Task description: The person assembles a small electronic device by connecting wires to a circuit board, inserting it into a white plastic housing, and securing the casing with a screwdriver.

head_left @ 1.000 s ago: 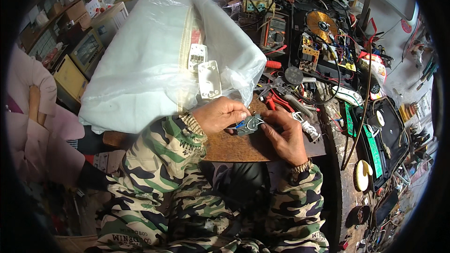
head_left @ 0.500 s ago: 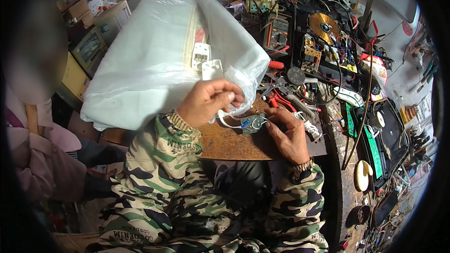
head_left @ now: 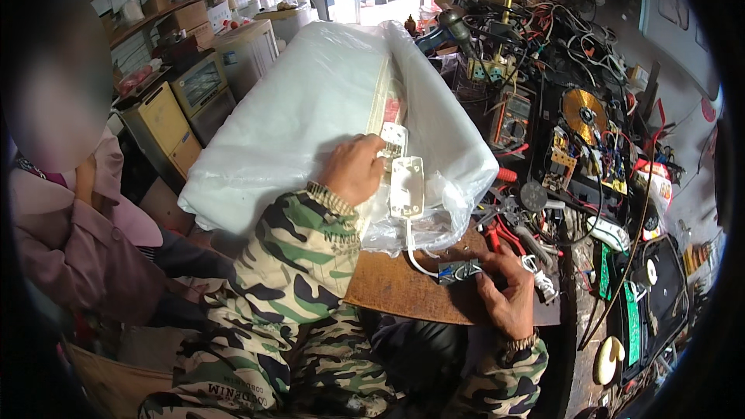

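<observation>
My left hand (head_left: 357, 169) is over the plastic-wrapped bundle, its curled fingertips at the left edge of a small white plastic cover (head_left: 395, 137) with metal parts inside. Just nearer to me lies an open, shallow white casing half (head_left: 407, 188). A white cord (head_left: 416, 257) runs from its near end to a small dark circuit board (head_left: 459, 271) with blue and pale wires. Low over the wooden tabletop (head_left: 411, 297), my right hand (head_left: 510, 292) pinches the board's right end between thumb and fingers.
Beneath the white parts is a big pale bundle in clear plastic (head_left: 287, 124). Red-handled pliers (head_left: 504, 234), a multimeter (head_left: 512, 118), a copper coil (head_left: 584, 115) and tangled wires crowd the right side. A person in a pinkish jacket (head_left: 62, 240) is at the left.
My left hand has moved from above the cord, away from me, to the white cover. The casing half now shows fully. My right hand keeps the board; the whole view has shifted.
</observation>
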`<state>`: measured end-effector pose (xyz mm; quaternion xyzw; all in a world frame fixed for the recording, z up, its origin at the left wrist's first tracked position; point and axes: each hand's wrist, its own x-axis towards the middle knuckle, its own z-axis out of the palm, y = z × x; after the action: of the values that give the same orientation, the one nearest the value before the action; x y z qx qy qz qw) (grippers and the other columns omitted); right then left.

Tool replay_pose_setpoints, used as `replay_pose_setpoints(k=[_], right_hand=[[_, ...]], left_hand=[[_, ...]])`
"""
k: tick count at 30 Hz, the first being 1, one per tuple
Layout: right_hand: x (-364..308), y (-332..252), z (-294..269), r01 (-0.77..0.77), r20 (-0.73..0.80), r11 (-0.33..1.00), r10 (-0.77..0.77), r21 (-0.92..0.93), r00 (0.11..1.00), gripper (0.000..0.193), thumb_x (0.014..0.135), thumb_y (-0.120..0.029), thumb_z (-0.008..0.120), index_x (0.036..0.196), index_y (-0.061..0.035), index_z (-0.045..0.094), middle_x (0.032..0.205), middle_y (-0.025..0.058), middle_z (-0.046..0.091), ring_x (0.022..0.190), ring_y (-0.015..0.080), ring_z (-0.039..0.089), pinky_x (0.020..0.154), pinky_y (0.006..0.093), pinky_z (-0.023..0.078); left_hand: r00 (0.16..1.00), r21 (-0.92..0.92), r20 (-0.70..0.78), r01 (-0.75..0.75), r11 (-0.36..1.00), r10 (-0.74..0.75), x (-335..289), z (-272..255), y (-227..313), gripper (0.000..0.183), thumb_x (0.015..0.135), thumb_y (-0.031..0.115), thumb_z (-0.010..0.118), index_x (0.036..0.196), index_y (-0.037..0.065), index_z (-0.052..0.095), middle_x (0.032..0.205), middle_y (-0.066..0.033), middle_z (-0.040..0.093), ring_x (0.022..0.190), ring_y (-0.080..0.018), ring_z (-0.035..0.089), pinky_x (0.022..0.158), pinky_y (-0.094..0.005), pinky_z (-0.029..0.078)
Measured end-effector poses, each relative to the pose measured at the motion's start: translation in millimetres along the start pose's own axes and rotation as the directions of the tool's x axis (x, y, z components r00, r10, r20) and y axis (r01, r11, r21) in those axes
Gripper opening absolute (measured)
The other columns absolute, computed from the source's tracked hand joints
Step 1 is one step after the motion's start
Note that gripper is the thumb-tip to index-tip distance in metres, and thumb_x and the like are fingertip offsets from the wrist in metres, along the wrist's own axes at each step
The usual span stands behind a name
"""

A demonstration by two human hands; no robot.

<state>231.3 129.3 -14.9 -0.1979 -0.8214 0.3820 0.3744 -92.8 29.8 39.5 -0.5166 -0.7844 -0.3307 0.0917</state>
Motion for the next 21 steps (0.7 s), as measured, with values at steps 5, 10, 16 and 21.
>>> replay_pose_setpoints(k=[5, 10, 16, 21], right_hand=[[-4, 2, -4, -0.039, 0.004, 0.999, 0.040, -0.036, 0.999, 0.026, 0.079, -0.006, 0.074, 0.103, 0.0054, 0.073, 0.086, 0.0163, 0.074, 0.087, 0.0323, 0.071, 0.119, 0.0515, 0.037], [-9, 1, -1, -0.113, -0.057, 0.994, 0.113, 0.005, 0.992, 0.027, 0.077, -0.008, 0.074, 0.101, 0.0047, 0.074, 0.090, 0.0169, 0.074, 0.096, 0.0337, 0.072, 0.120, 0.0559, 0.035], [-21, 5, -4, -0.200, 0.017, 0.979, 0.201, -0.030, 0.979, 0.030, 0.085, -0.004, 0.072, 0.113, 0.0074, 0.069, 0.110, 0.0177, 0.071, 0.142, 0.0399, 0.050, 0.120, 0.0489, 0.033], [-24, 11, -3, -0.165, 0.031, 0.983, 0.163, 0.080, 0.986, 0.058, 0.097, -0.021, 0.071, 0.145, 0.0043, 0.051, 0.093, 0.0087, 0.069, 0.086, 0.0189, 0.055, 0.078, 0.0333, 0.041]], left_hand=[[0.963, 0.013, 0.237, 0.132, 0.991, -0.132, -6, -6, 29, 0.048, 0.097, 0.024, 0.073, 0.131, -0.006, 0.060, 0.119, -0.0293, 0.070, 0.106, -0.0381, 0.072, 0.093, -0.0472, 0.057], [0.996, 0.043, 0.088, 0.012, 0.999, -0.016, -15, 8, 36, 0.049, 0.094, 0.021, 0.075, 0.130, -0.007, 0.056, 0.115, -0.0294, 0.068, 0.100, -0.0440, 0.072, 0.088, -0.0508, 0.059], [0.992, 0.094, 0.123, -0.015, 0.995, 0.003, -21, 11, 21, 0.050, 0.096, 0.030, 0.073, 0.124, -0.008, 0.058, 0.110, -0.0231, 0.063, 0.089, -0.0361, 0.070, 0.082, -0.0487, 0.060], [0.985, 0.210, 0.173, -0.009, 0.978, -0.028, -19, 13, 47, 0.071, 0.094, 0.045, 0.075, 0.134, -0.010, 0.055, 0.111, -0.0250, 0.061, 0.076, -0.0312, 0.069, 0.062, -0.0433, 0.059]])
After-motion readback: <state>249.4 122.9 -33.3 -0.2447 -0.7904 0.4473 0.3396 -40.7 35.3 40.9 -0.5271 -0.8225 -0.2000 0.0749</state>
